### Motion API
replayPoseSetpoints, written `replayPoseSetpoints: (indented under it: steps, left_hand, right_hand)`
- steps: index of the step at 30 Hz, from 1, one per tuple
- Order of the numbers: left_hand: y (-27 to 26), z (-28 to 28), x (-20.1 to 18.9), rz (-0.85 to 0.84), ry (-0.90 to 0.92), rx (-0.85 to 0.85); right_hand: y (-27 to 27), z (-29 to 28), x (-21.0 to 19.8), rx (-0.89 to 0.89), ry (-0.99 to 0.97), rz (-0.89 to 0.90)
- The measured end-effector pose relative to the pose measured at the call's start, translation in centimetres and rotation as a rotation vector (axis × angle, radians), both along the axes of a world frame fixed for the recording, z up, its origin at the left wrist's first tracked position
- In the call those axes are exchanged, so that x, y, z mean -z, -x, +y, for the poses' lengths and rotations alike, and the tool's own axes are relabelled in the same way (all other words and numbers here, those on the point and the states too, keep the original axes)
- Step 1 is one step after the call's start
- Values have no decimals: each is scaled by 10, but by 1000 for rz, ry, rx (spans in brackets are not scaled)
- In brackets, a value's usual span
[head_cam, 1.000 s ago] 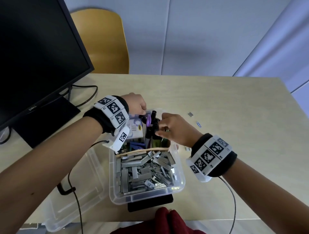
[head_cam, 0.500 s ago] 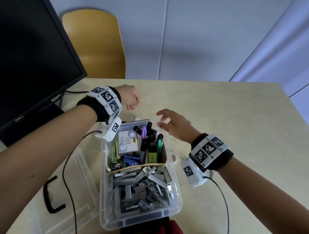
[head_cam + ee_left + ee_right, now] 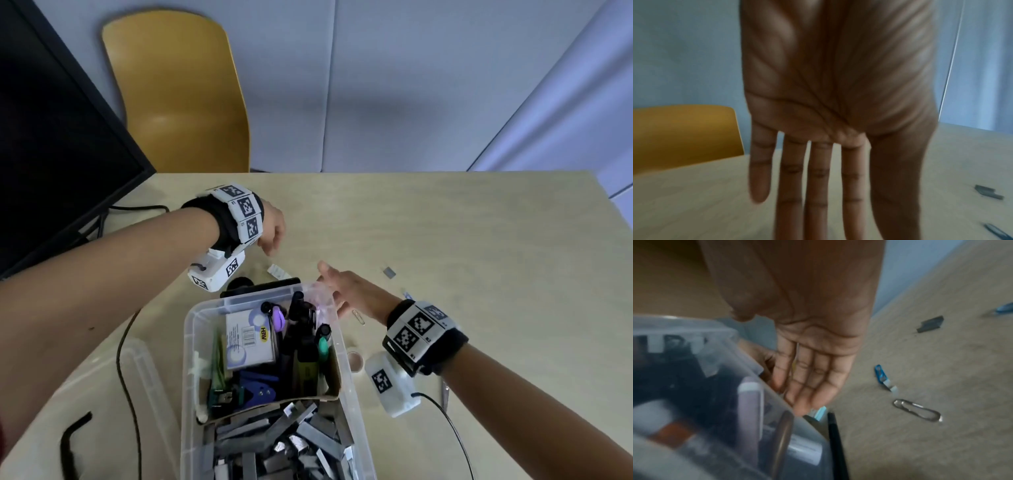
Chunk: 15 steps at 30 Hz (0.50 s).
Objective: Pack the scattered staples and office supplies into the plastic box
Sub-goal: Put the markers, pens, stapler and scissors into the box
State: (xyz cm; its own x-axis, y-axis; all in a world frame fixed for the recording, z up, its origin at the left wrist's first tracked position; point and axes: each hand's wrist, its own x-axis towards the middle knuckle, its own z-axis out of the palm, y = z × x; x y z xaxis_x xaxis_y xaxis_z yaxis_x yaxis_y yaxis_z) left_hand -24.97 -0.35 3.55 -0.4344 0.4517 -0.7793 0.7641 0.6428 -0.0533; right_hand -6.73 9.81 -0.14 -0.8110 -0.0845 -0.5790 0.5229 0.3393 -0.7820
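The clear plastic box [image 3: 190,342] stands in front of me. Grey staple strips [image 3: 274,442] fill its near part; markers [image 3: 301,329], a small staple carton [image 3: 248,339] and a blue staple remover [image 3: 257,389] sit behind a cardboard divider. My left hand [image 3: 270,245] hovers over the table beyond the box's far left corner, its fingers [image 3: 818,186] straight and empty. My right hand [image 3: 334,287] is beside the far right corner, palm [image 3: 818,344] open, holding nothing. Loose on the table lie a staple strip [image 3: 389,272], a blue clip [image 3: 880,374] and a paper clip [image 3: 916,410].
The box's clear lid [image 3: 102,394] lies at left with a black handle-shaped piece [image 3: 73,442] on it. A monitor [image 3: 51,137] stands far left, a yellow chair [image 3: 181,96] behind the table. A tape roll [image 3: 355,360] sits right of the box, and a white strip [image 3: 279,272] lies beyond it.
Both hands have let go of the markers and come out of the box. The left one moved away past the far rim, the right one to the right of the box.
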Motion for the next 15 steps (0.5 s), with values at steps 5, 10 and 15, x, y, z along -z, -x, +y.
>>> replayPoseSetpoints:
  steps: [5,10,15]
  left_hand:
    - [4,-25,24,-138,185,-61]
    - [-1,-47,45,-122,248,-27]
    - [4,-58,69,-140,169,-116]
  right_hand:
    - [26,3,15,-167,-330,116]
    - [52,-4,23,-655,-640,246]
    - [60,-16,39,-862,-741,277]
